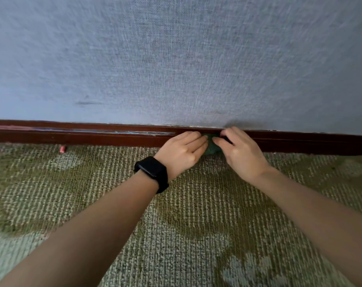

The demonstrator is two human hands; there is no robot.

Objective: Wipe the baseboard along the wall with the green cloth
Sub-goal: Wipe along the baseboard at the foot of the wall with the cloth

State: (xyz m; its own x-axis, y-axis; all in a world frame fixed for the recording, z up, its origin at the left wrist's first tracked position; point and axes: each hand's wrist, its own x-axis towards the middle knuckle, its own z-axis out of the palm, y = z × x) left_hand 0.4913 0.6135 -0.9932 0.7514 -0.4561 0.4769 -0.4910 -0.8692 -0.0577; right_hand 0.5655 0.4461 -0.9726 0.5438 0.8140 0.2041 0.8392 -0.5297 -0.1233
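Note:
A dark reddish-brown baseboard [93,136] runs along the foot of a grey textured wall [176,59]. The green cloth [212,146] is bunched against the baseboard, mostly hidden between my hands. My left hand [183,151], with a black watch on its wrist, grips the cloth from the left. My right hand [241,151] holds it from the right, fingertips up on the baseboard's top edge. Pale scuffs streak the baseboard to the left of my hands.
Green-and-beige patterned carpet [176,224] covers the floor up to the baseboard. A small pink object [62,149] lies on the carpet by the baseboard at the left. A dark smudge [87,103] marks the wall low on the left.

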